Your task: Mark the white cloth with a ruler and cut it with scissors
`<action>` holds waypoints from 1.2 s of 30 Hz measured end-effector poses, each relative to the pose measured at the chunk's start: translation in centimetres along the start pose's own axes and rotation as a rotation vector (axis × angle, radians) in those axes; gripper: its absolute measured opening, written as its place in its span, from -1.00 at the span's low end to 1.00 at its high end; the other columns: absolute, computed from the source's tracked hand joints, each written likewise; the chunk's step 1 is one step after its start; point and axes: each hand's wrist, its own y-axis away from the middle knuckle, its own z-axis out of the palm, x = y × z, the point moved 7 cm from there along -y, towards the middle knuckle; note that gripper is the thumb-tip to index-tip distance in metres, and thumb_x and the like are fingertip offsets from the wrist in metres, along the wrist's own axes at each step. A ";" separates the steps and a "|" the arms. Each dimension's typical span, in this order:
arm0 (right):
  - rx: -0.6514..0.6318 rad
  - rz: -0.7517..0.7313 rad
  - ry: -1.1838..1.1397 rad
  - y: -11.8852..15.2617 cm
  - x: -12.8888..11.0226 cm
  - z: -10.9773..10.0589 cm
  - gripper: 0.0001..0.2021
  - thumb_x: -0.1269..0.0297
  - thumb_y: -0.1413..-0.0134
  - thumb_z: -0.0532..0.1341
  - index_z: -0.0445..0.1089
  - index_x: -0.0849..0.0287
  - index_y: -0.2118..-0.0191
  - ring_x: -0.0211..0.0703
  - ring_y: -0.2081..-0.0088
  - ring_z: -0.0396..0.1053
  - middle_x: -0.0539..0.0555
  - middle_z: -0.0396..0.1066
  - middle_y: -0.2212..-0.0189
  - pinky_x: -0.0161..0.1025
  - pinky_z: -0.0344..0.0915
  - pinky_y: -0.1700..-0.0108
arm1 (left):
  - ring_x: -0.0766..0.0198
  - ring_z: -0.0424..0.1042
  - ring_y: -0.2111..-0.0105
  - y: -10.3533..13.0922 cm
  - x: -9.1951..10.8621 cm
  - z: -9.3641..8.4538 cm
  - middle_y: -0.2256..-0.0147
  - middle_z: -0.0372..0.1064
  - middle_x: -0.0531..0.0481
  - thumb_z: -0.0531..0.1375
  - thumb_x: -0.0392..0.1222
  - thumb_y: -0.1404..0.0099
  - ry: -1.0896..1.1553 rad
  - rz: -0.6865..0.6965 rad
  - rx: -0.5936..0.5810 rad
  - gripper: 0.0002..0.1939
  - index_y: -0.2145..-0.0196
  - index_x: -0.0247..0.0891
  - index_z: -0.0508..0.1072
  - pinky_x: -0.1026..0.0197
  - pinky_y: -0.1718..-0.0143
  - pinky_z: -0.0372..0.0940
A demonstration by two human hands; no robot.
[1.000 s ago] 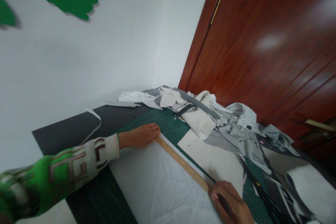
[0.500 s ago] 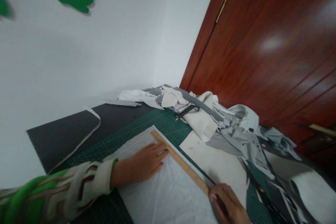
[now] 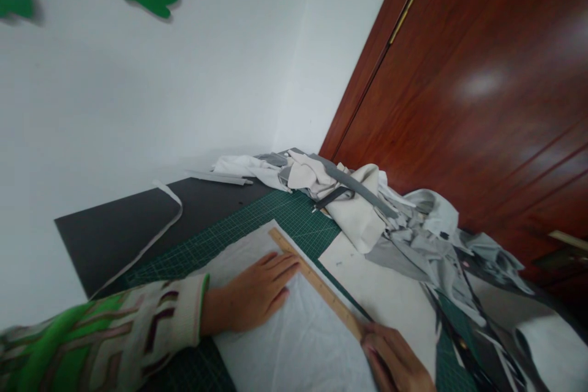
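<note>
A white cloth (image 3: 303, 337) lies on the green cutting mat (image 3: 220, 234), with a wooden ruler (image 3: 325, 291) along its right edge. My left hand (image 3: 255, 291) is laid flat on the cloth, fingers stretched out and fingertips on the ruler's far part. At the near end of the ruler is my right hand (image 3: 395, 356), its fingers bent and gripping that end. The underside of the right hand is hidden. A narrow strip of cloth shows beyond the ruler's right side.
Crumpled white and grey fabric scraps (image 3: 362, 202) are heaped at the back. An off-white flat piece (image 3: 390, 288) lies right of the cloth, near dark scissors (image 3: 459, 343). A thin white strip (image 3: 154, 242) lies on the black tabletop (image 3: 110, 229). Wall and brown door (image 3: 459, 104) bound the table.
The view has turned slightly, so everything sits a little differently in frame. Both hands stay at the ruler; the left fingers lie a bit closer together.
</note>
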 end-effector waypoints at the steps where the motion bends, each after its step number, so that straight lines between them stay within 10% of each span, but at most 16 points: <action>1: -0.004 -0.004 -0.001 -0.2 0.0 0.1 -0.81 0.26 -0.39 0.02 0.37 0.04 0.18 -0.13 0.14 0.49 0.09 0.50 0.17 -0.27 0.44 0.09 | 0.06 0.10 -0.31 0.0 -0.1 0.0 -0.31 0.11 -0.23 0.05 -0.31 -0.38 0.005 -0.003 0.007 -0.43 -0.31 -0.36 0.10 -0.08 -0.31 0.06; 36: 0.060 -0.027 0.079 -2.0 -0.4 0.9 -0.78 0.26 -0.39 0.00 0.39 0.05 0.18 -0.12 0.30 0.50 0.08 0.51 0.32 -0.25 0.47 0.25 | -0.12 0.13 -0.28 0.8 -1.5 -1.7 -0.30 0.11 -0.32 0.09 -0.16 -0.31 0.113 -0.092 0.102 -0.42 -0.25 -0.42 0.23 -0.15 -0.29 0.10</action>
